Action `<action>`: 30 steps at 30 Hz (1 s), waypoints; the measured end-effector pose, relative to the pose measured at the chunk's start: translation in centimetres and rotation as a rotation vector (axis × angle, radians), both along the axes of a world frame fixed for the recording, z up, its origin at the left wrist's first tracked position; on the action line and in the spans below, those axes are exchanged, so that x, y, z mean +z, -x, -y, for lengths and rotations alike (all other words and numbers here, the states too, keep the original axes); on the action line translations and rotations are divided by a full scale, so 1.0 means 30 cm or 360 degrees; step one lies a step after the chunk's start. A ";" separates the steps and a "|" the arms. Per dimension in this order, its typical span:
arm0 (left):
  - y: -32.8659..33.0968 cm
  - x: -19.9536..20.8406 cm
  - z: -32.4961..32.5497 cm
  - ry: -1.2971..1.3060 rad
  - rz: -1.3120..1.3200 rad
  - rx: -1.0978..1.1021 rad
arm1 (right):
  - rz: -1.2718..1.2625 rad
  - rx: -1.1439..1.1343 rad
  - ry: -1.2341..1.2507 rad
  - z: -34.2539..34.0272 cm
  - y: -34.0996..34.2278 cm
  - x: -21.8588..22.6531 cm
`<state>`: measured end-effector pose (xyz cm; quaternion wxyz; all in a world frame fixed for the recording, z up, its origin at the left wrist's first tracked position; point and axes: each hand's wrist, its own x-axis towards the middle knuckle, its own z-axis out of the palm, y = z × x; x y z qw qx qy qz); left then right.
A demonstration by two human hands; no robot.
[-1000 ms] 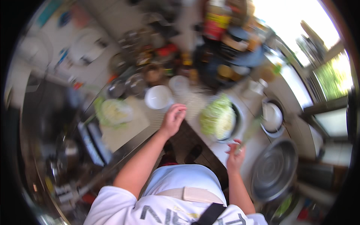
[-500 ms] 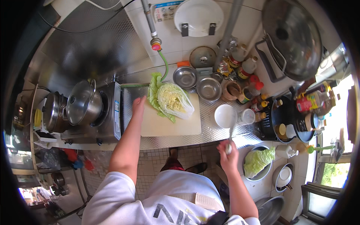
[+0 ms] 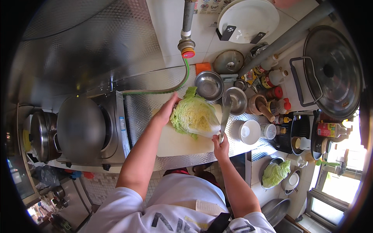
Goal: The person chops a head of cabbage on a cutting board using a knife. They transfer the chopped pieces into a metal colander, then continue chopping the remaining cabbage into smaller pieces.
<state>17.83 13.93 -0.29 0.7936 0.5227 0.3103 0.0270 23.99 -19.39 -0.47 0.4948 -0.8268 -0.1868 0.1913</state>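
A halved napa cabbage (image 3: 195, 115) lies on the cream cutting board (image 3: 178, 144), its pale yellow cut face upward. My left hand (image 3: 168, 110) is at the leafy left end, fingers stretched out against the outer leaves and not wrapped round them. In my right hand (image 3: 221, 147) is a kitchen knife (image 3: 225, 121), gripped by its handle. The blade points away from me, close beside the white stem end; whether it touches the cabbage I cannot tell.
Two steel bowls (image 3: 210, 86) and a white bowl (image 3: 249, 132) stand beyond and right of the board. Left is a gas stove (image 3: 112, 132) with a lidded pot (image 3: 79, 130), blurred. Cabbage leaves (image 3: 276, 173) fill a basin at lower right. Bottles (image 3: 276, 77) crowd the back right.
My right hand has brought the knife from the counter's front right to beside the cabbage's stem end. My left hand has come onto the leaves. The whole view has shifted.
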 end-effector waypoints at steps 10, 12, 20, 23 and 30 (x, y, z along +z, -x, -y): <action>-0.012 0.165 0.088 -0.0130 0.0160 0.0072 | 0.0061 -0.0102 -0.0091 -0.059 0.070 0.070; 0.032 0.156 0.066 -0.0404 0.0497 -0.0185 | 0.0010 -0.0026 0.0012 -0.092 0.078 0.153; 0.163 0.149 0.074 -0.0669 0.0309 -0.0341 | 0.0071 -0.0048 -0.0336 -0.059 0.072 0.055; 0.176 0.225 0.101 -0.0852 0.0144 -0.0446 | 0.0104 0.0022 -0.0337 -0.064 0.037 0.069; 0.197 0.380 0.259 -0.1387 -0.0089 -0.0388 | -0.0132 0.0051 -0.0246 -0.017 0.000 0.110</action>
